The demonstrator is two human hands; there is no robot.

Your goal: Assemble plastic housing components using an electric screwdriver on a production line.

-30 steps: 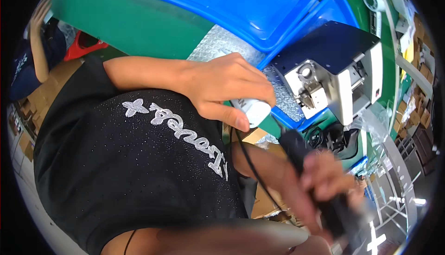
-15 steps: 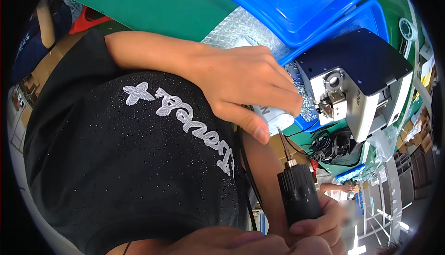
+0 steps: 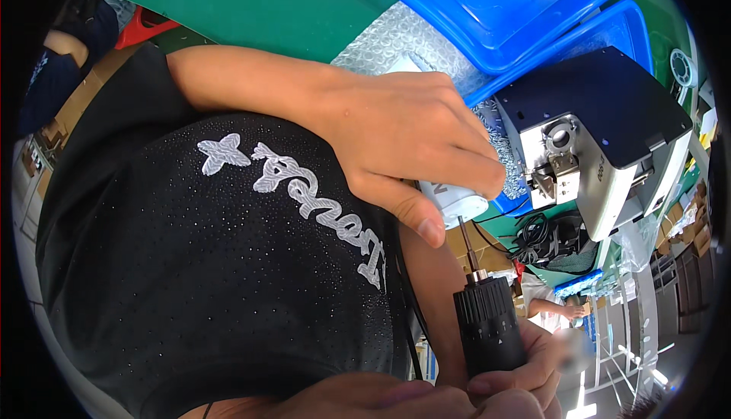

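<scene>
My left hand [image 3: 419, 141] reaches across from the left and is closed over a white rounded plastic part [image 3: 459, 204] with dark lettering; most of it is hidden under my fingers. At the lower right, my right hand [image 3: 525, 373] grips a black electric screwdriver [image 3: 491, 324]. Its thin metal bit [image 3: 467, 242] points up at the end of the white part. Whether the tip touches that part, I cannot tell. Beside my left hand lies a heap of small silvery pieces that look like screws [image 3: 509, 161].
A dark-topped screw feeder [image 3: 594, 107] stands right of my hands. Blue trays [image 3: 525, 15] and bubble wrap [image 3: 381, 42] lie beyond them on the green table [image 3: 228, 4]. Black cables [image 3: 533, 238] are bundled near the feeder. Other people sit at far left [image 3: 68, 61] and lower right [image 3: 544, 305].
The feeder and trays sit slightly farther right in the picture. Markings now show on the screwdriver's collar, which has turned a little. Both hands keep their holds.
</scene>
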